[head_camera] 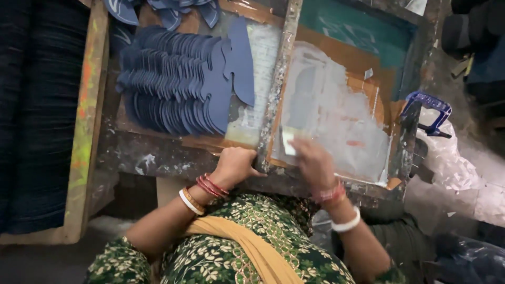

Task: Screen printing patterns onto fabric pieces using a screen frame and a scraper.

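L hand clamped on near edge of screen frame; R hand blurred, pinching pale squeegee on mesh. Blue cutouts stacked far left.

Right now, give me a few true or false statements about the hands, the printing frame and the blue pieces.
1. The left hand grips the wooden edge of the printing frame. True.
2. The right hand rests on the stack of blue pieces. False: it lies on the screen inside the frame.
3. The blue pieces lie fanned out, overlapping. True.
4. The blue clamp sits left of the frame. False: it is at the right edge.
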